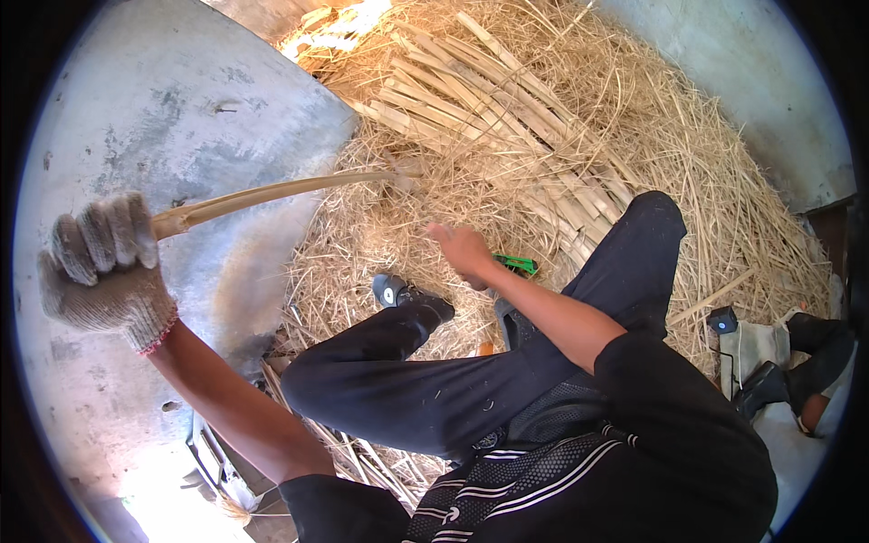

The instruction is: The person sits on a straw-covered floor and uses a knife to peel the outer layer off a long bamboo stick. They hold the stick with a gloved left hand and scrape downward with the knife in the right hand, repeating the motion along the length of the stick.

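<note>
My left hand [104, 262], in a knitted grey-white work glove, is raised at the far left. Its fingers are wrapped round the thick end of a pale bamboo strip [262, 194]. The strip bows slightly and runs right, its far end blurring over the shavings. My right hand [463, 253] is bare and closed, below and right of that far end. What it grips is smeared and cannot be made out. A bright green object [517, 264] lies just beside the right wrist, partly covered by the forearm.
Loose straw-like shavings [724, 199] cover the floor, with a pile of split bamboo strips [507, 100] ahead. Pale, scuffed walls [190, 100] stand left and right. My bent legs [389, 389] in dark trousers take up the middle. Dark footwear [760, 389] shows at the right edge.
</note>
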The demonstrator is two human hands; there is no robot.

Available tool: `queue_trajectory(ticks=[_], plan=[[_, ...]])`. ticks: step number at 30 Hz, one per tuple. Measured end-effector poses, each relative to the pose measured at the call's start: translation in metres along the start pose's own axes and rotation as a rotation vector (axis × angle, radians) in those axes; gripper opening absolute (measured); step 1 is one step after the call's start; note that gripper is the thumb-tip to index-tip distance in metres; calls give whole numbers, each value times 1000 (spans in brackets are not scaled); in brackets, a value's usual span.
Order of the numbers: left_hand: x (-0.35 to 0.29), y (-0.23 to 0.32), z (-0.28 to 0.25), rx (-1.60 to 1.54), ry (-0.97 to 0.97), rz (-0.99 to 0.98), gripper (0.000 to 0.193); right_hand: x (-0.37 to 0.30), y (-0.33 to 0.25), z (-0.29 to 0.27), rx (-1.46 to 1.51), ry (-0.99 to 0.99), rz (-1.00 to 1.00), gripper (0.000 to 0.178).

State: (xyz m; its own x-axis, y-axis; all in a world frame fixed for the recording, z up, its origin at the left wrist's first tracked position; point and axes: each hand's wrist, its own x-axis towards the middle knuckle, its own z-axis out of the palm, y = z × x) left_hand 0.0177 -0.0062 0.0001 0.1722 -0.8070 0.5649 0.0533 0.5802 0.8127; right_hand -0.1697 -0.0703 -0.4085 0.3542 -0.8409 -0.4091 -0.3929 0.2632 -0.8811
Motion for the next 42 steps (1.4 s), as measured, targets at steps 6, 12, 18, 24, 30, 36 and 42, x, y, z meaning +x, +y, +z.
queue_trajectory(ticks=[6, 12, 18, 24, 30, 36, 42], plan=[[6, -4, 9, -116, -238, -76, 40, 0, 1, -26, -9, -26, 176, 70], [24, -11, 8, -224, -530, -174, 41, -20, -31, -19, 53, -78, -147, 69], [18, -7, -5, -230, -511, -131, 44, -11, -23, -6, 99, -67, -200, 65], [-2, -12, -13, -248, -365, -42, 46, 18, 32, -12, 292, -46, 434, 66], [-30, 1, -15, -138, -80, 44, 49, 25, 57, -41, -296, 20, 191, 63], [-60, 2, -7, 64, 499, 178, 45, 48, 102, -54, -654, 260, 180, 45], [-61, -2, 16, 375, 917, 258, 41, 23, 78, -35, -756, -63, 79, 26]])
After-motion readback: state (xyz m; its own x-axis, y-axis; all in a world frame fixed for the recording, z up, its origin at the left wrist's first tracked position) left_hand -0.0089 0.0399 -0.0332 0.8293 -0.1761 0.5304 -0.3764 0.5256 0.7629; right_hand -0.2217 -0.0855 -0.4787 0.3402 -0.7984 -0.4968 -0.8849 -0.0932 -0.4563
